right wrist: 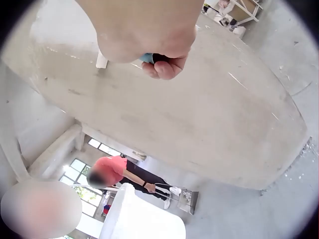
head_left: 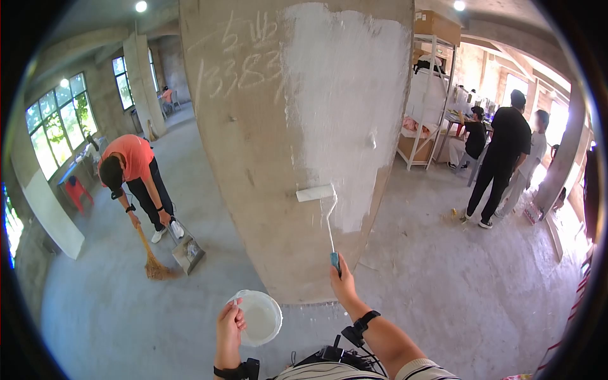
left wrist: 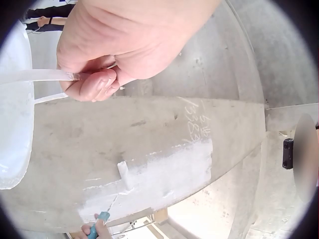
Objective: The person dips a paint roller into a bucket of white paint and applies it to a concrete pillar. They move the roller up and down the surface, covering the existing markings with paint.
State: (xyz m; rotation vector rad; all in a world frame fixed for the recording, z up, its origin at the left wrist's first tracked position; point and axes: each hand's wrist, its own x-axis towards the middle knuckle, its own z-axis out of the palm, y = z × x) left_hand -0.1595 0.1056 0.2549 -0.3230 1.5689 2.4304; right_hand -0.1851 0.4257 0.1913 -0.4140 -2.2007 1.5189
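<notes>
Roller handle [head_left: 335, 262] inside right fingers [right wrist: 167, 70], bucket [head_left: 277, 316] beside left fingers [left wrist: 97, 85].

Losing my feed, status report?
Left hand gripping bucket handle. Right hand holding roller against column, at edge of white coat. Nothing visible between roller and column.
</notes>
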